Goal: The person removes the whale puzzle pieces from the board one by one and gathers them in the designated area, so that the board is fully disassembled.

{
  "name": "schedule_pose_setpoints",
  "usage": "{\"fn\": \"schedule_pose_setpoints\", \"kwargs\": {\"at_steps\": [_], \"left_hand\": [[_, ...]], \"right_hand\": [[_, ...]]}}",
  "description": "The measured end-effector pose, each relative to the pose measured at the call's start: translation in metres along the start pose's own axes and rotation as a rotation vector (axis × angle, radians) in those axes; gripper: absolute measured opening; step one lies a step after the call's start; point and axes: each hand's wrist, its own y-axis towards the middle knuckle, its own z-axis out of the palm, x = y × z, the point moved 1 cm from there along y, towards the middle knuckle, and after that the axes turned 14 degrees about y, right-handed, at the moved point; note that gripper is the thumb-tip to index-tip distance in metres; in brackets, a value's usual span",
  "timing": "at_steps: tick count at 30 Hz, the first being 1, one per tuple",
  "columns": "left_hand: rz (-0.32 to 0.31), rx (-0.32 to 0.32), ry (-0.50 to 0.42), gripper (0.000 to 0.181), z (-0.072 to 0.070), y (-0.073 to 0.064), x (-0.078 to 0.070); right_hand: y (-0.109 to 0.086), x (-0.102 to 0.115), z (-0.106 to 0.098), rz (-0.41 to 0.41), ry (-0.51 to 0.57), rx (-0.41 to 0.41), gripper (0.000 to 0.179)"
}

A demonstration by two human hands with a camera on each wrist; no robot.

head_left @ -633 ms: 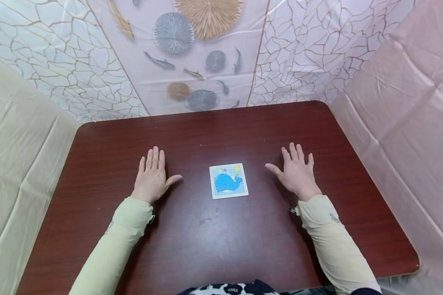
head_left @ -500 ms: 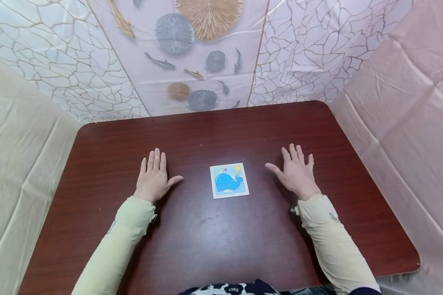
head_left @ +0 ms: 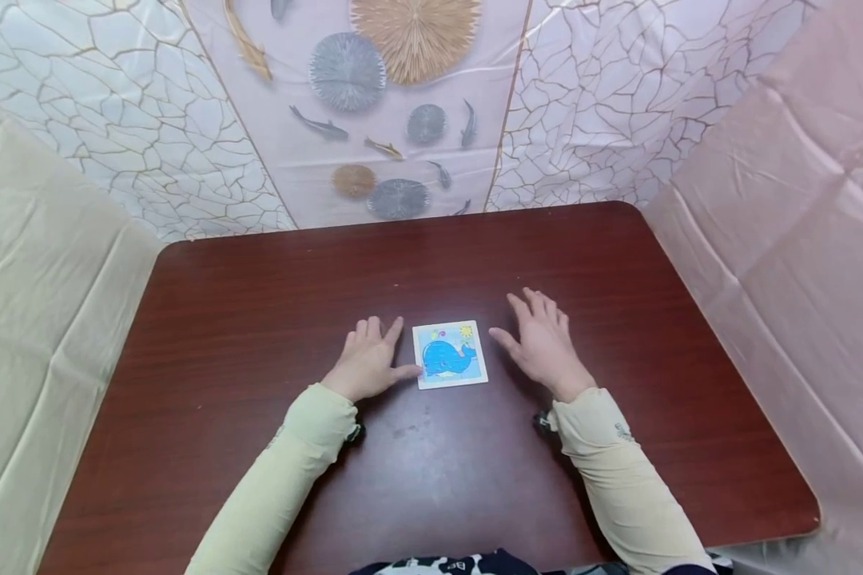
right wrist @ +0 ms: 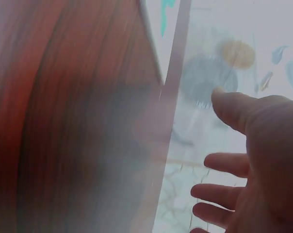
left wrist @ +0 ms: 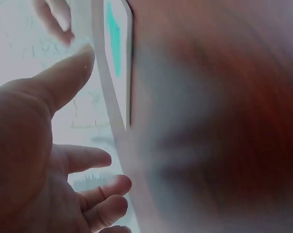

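A square puzzle (head_left: 449, 355) with a blue whale, a yellow sun and a pale border lies flat on the table. My left hand (head_left: 369, 361) is at its left side, fingers spread, the thumb tip overlapping the puzzle's left edge in the head view. On the other side, a short gap from the puzzle, my right hand (head_left: 542, 345) hovers with fingers apart and nothing in them. The left wrist view shows the puzzle (left wrist: 118, 58) edge-on beyond the thumb. A corner of the puzzle (right wrist: 158, 43) also shows at the top of the right wrist view.
The dark red-brown wooden table (head_left: 417, 495) has rounded corners. A patterned cloth (head_left: 403, 104) hangs behind its far edge, and plain pale cloths (head_left: 784, 263) line both sides. The person's patterned clothing (head_left: 446, 564) is at the near edge.
Both hands have moved inward from flat on the table, the left farther, up to the puzzle's edge. The puzzle lies where it was; the head view has shifted slightly.
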Motion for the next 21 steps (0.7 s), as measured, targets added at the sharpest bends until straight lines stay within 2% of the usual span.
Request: {"fn": "schedule_pose_setpoints", "kwargs": {"at_steps": [3,6,10,15,21], "left_hand": [[0.026,0.005,-0.011,0.099,0.005,0.005,-0.014],[0.028,0.03,-0.005,0.1,0.011,0.008,-0.021],[0.011,0.047,0.02,0.101,0.015,0.008,-0.022],[0.024,0.021,-0.009,0.097,0.014,0.009,-0.022],[0.007,0.041,-0.007,0.094,0.016,0.008,-0.02]], "right_hand": [[0.0,0.015,0.012,-0.046,0.02,0.029,0.065],[-0.001,0.027,0.023,-0.083,0.023,0.07,0.059],[0.004,0.038,0.033,-0.142,0.004,0.117,0.053],[0.01,0.047,0.041,-0.189,-0.017,0.143,0.048],[0.018,0.054,0.05,-0.201,-0.015,0.214,0.045]]}}
